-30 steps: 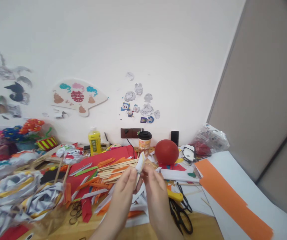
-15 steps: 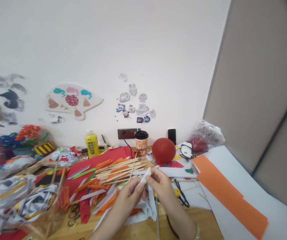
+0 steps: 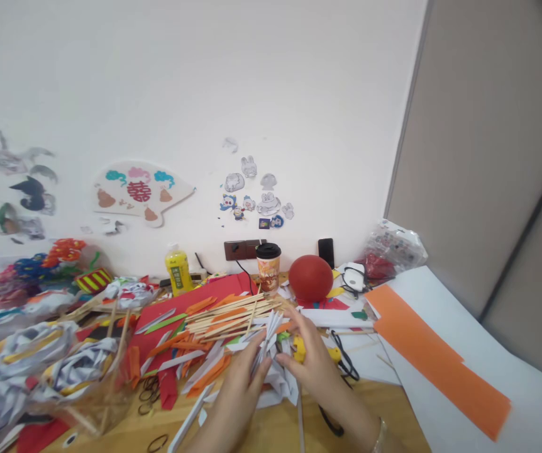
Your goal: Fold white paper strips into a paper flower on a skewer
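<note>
At the front of the table, my left hand [image 3: 245,374] pinches a bundle of folded white paper strips [image 3: 271,330] between thumb and fingers. The strips fan upward from the grip. Just to the right, my right hand [image 3: 311,358] has its thumb and index finger spread apart beside the bundle; whether the thumb touches the paper I cannot tell. More creased white paper [image 3: 283,387] lies beneath both hands. A yellow tool [image 3: 299,348] with a black cord is partly hidden behind my right hand.
Wooden sticks [image 3: 226,318] and orange strips [image 3: 209,375] lie left of my hands. Behind stand a lidded paper cup [image 3: 268,267], a yellow bottle [image 3: 178,270] and a red balloon [image 3: 310,277]. Orange sheets [image 3: 441,358] rest on white paper [image 3: 525,384] at right. Woven paper pieces [image 3: 80,365] fill the left.
My right hand has opened and moved slightly away from the white paper. The folded strips now stand fanned out in my left hand. The view has shifted slightly.
</note>
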The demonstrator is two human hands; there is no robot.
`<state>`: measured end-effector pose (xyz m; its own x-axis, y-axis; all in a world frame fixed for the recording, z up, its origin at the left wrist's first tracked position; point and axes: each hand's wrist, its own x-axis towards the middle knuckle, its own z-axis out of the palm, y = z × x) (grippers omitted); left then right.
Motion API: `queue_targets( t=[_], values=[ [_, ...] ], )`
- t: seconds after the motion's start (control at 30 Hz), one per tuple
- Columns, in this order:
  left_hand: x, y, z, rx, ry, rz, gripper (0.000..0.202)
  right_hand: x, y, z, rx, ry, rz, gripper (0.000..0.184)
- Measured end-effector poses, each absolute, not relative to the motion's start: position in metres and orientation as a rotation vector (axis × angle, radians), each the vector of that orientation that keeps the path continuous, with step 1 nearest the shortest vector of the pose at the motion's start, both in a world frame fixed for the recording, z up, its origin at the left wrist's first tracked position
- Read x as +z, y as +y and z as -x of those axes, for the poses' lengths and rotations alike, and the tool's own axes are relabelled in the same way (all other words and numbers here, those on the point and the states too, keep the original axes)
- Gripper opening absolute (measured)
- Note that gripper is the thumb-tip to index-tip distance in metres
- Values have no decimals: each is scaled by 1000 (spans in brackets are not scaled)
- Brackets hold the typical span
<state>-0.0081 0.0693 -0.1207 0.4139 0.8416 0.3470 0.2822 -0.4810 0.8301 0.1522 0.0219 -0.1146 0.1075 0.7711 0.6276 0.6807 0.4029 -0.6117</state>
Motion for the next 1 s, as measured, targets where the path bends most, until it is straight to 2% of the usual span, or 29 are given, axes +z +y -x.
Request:
queue_targets(
  t=[0.07, 0.2, 0.33, 0.47, 0.57, 0.67, 0.73, 0.87, 1.0],
  values=[
    [-120, 66, 6, 1008, 950, -1923, 40, -117, 21, -150, -60, -1695, 1369, 65],
    [-121, 62, 0, 1005, 939, -1809, 38, -124, 19, -138, -365, -1644, 1552, 49],
    [-123, 64, -4, 1099, 925, -1726, 38, -126, 17, -128, -564, -1557, 1651, 46],
    [-124, 69, -2, 1038, 801, -1658, 39, -120, 15, -129, -470, -1658, 1590, 38],
    [-126, 76, 2, 855, 634, -1625, 48, -115, 14, -133, -349, -1754, 1535, 32],
    [-127, 80, 7, 700, 585, -1688, 56, -114, 13, -138, -323, -1808, 1528, 37],
    [-124, 79, 12, 664, 592, -1786, 59, -113, 12, -141, -302, -1910, 1494, 38],
    [-118, 75, 18, 604, 575, -2010, 58, -113, 11, -150, -321, -2081, 1425, 24],
    [-119, 77, 18, 736, 665, -2467, 52, -119, 15, -150, -470, -2090, 1474, 15]
  ],
)
